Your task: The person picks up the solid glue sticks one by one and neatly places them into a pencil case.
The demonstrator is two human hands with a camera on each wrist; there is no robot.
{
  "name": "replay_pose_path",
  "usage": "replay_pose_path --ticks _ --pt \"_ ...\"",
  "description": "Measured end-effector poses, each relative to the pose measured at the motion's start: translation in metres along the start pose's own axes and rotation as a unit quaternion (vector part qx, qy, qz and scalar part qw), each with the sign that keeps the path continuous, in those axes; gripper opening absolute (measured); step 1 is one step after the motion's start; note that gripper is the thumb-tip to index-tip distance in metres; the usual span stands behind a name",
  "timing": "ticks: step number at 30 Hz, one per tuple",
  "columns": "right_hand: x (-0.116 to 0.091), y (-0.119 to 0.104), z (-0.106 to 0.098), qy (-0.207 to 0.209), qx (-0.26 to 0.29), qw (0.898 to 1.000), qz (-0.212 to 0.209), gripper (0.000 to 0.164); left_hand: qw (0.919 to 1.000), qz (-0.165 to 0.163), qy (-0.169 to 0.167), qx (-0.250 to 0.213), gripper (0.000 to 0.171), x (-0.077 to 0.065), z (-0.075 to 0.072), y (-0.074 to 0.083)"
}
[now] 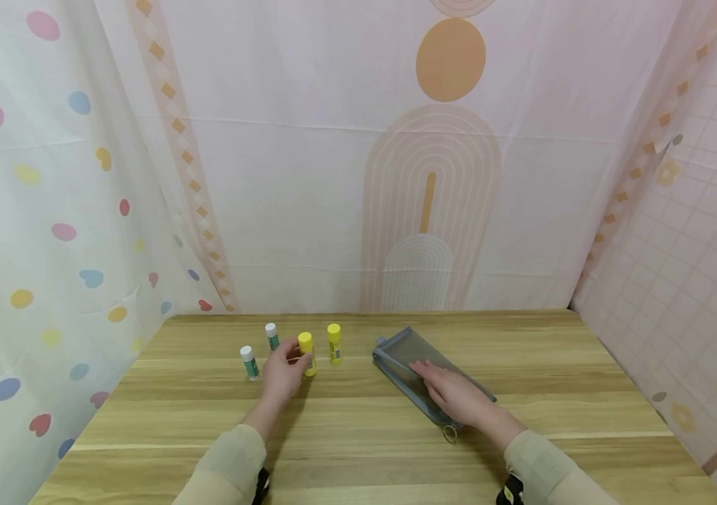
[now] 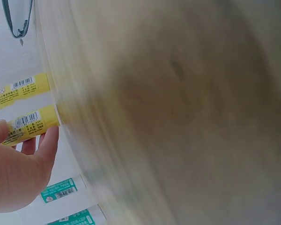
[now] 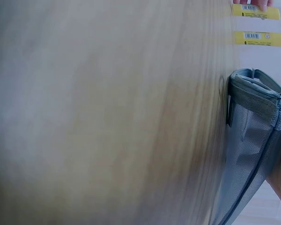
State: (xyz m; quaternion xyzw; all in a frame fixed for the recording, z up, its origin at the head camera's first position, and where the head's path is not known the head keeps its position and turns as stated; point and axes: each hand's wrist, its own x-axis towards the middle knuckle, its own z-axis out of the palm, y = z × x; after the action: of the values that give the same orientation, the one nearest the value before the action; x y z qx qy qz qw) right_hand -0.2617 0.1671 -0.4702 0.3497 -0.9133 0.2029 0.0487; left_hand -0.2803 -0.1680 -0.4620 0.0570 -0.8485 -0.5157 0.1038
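Observation:
In the head view my left hand has its thumb and fingers round a yellow glue stick, which stands upright. The left wrist view shows the same glue stick between thumb and fingers, its barcode label visible. A second yellow glue stick stands just to its right. Left of and behind that hand stand two green glue sticks with white caps, one nearer and one farther. My right hand rests with straight fingers on a grey mesh zip pouch. The right wrist view shows the pouch's end gaping.
A wooden table carries everything. A metal ring hangs off the pouch's near corner. Patterned curtains surround the table at the back, left and right.

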Motion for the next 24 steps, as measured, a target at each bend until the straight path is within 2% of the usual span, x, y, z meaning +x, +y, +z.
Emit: replay_pose_path --ticks 4,8,11,17,24 --pt "0.000 0.000 0.000 0.002 -0.001 1.000 0.000 0.042 1.0000 -0.005 -0.006 -0.002 0.038 -0.002 -0.002 0.000" --pt "0.000 0.000 0.001 0.003 -0.001 1.000 -0.001 0.042 0.9989 -0.022 -0.018 -0.037 0.039 -0.004 -0.003 0.001" --pt "0.001 0.000 0.001 0.005 0.000 1.000 -0.001 0.041 0.9970 -0.031 -0.027 -0.065 0.038 -0.006 -0.003 0.003" --pt "0.001 0.000 0.001 0.009 0.000 1.000 -0.003 0.041 0.9937 -0.045 -0.043 -0.093 0.034 -0.012 -0.001 0.009" --pt "0.001 0.000 0.001 0.011 -0.005 1.000 -0.003 0.041 0.9871 -0.068 -0.077 -0.123 0.034 -0.019 0.004 0.012"
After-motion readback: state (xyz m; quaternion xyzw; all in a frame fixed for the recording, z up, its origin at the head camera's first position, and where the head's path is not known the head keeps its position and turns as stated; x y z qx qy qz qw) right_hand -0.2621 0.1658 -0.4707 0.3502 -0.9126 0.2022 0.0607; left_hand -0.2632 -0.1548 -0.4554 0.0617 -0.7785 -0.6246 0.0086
